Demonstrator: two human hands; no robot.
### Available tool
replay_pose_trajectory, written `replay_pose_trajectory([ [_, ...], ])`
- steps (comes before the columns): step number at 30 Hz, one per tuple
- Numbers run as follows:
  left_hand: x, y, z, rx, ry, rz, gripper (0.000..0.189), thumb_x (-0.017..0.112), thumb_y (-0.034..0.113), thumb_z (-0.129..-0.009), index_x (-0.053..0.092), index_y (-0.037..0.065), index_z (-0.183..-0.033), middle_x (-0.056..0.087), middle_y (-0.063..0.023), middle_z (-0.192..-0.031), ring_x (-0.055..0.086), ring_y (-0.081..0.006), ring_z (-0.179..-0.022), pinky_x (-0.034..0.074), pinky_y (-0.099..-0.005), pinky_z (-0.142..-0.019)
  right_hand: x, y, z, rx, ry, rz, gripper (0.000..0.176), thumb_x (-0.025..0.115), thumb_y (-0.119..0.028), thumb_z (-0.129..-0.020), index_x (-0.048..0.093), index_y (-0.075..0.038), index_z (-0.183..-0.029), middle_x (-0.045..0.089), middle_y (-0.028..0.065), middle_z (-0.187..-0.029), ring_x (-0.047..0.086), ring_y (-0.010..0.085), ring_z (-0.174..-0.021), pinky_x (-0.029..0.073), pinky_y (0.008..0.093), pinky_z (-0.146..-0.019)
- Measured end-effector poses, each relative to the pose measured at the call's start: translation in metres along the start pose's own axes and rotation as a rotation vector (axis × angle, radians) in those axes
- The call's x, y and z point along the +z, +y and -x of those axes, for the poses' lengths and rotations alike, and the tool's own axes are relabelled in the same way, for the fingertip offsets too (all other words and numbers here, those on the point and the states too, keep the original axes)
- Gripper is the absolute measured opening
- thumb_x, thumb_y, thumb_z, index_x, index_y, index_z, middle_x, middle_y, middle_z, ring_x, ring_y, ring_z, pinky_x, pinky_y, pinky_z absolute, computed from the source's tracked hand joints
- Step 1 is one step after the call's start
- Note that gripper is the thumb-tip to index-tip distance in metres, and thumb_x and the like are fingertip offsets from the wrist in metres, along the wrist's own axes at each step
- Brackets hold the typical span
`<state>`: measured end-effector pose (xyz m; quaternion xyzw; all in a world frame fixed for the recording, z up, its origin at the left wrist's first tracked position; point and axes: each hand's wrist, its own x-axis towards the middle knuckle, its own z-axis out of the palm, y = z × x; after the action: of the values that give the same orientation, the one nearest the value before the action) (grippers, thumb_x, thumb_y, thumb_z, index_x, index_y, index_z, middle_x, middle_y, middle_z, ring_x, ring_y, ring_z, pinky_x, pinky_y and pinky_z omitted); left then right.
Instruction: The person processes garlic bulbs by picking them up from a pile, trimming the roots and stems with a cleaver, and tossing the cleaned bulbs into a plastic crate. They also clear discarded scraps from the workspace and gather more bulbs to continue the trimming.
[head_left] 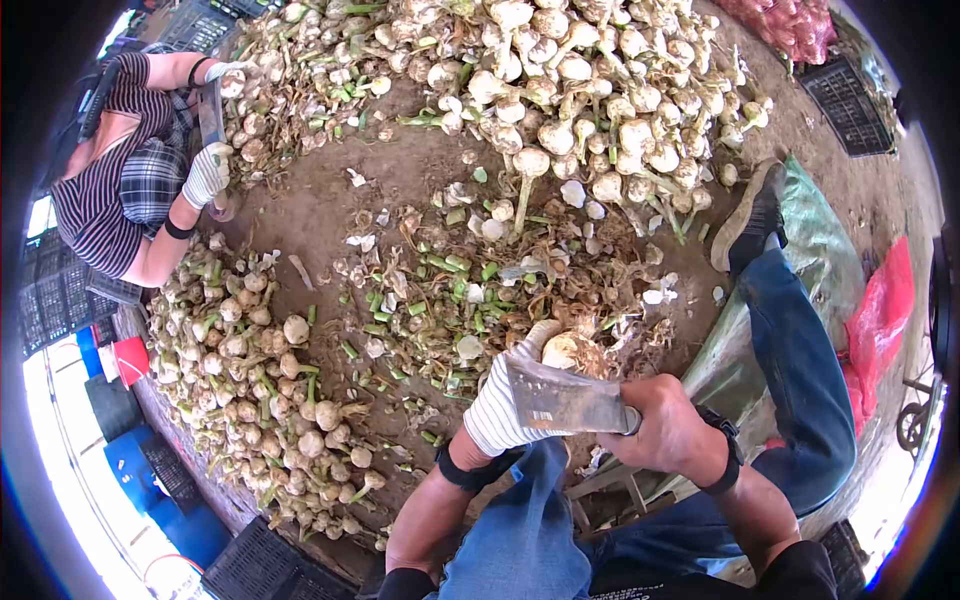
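My left hand (500,400), in a striped white glove, is closed around a garlic bulb (568,352) with its roots turned to the right. My bare right hand (655,425) grips the handle of a wide knife (565,400). The blade lies across the near side of the bulb and partly covers the gloved palm; whether it touches the bulb is hard to tell. Beyond both hands, cut green stems (440,265) and dry skins are scattered on the dirt ground (330,180).
A large garlic pile (600,100) rises ahead, another pile (270,390) lies left. At the upper left a co-worker (130,170) in gloves holds a blade and a bulb. Black crates (850,105), a green sack (820,230) and a pink bag (880,310) are right of my legs.
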<state>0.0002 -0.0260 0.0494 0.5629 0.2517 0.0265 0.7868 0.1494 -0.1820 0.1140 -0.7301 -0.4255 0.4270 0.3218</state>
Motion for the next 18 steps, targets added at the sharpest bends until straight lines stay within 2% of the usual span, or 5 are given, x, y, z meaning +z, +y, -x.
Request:
replay_pose_trajectory([
  [6, 0.004, 0.016, -0.002, -0.032, -0.040, -0.018, 0.084, 0.087, 0.025, -0.064, 0.045, -0.005, -0.130, 0.067, -0.0103, -0.097, 0.061, -0.0118, -0.087, 0.051, -0.0281, -0.081, 0.003, 0.016, 0.009, -0.035, -0.021, -0.001, 0.021, 0.075, -0.018, -0.066, 0.069, 0.000, -0.076, 0.061, 0.0226, -0.064, 0.062, 0.0416, -0.062, 0.052, 0.0439, -0.057],
  [10, 0.001, 0.018, 0.017, 0.046, -0.028, -0.312, 0.094, 0.090, 0.030, -0.052, 0.047, -0.003, -0.129, 0.067, -0.0112, -0.104, 0.065, -0.0171, -0.098, 0.050, -0.0328, -0.091, 0.017, 0.130, 0.036, 0.466, 0.043, 0.017, 0.023, 0.069, -0.018, -0.071, 0.064, 0.004, -0.069, 0.058, 0.0150, -0.058, 0.057, 0.0182, -0.051, 0.047, 0.0382, -0.052],
  [14, 0.004, 0.021, 0.017, 0.035, 0.226, -0.070, 0.093, 0.091, 0.027, -0.053, 0.047, 0.000, -0.131, 0.061, -0.0116, -0.119, 0.058, -0.0168, -0.108, 0.046, -0.0321, -0.098, 0.026, 0.100, 0.045, 0.622, 0.152, -0.270, 0.022, 0.066, -0.019, -0.077, 0.063, 0.001, -0.068, 0.057, 0.0051, -0.059, 0.049, 0.0098, -0.053, 0.041, 0.0330, -0.049],
  [15, 0.004, -0.008, 0.013, -0.063, 0.310, 0.342, 0.087, 0.088, 0.036, -0.063, 0.047, 0.002, -0.133, 0.061, -0.0119, -0.119, 0.060, -0.0187, -0.105, 0.049, -0.0348, -0.096, 0.034, 0.088, 0.037, 0.603, 0.167, -0.404, 0.021, 0.065, -0.018, -0.079, 0.061, -0.001, -0.068, 0.056, 0.0020, -0.060, 0.047, 0.0098, -0.051, 0.038, 0.0314, -0.047],
  [18, -0.002, 0.015, -0.017, 0.285, -0.111, 1.001, 0.068, 0.062, 0.051, -0.084, 0.049, 0.006, -0.133, 0.062, -0.0074, -0.116, 0.061, -0.0236, -0.102, 0.047, -0.0439, -0.100, 0.033, 0.029, 0.013, 0.667, 0.087, -0.887, 0.022, 0.062, -0.015, -0.085, 0.054, -0.006, -0.067, 0.048, -0.0019, -0.058, 0.042, 0.0082, -0.047, 0.031, 0.0286, -0.043],
])
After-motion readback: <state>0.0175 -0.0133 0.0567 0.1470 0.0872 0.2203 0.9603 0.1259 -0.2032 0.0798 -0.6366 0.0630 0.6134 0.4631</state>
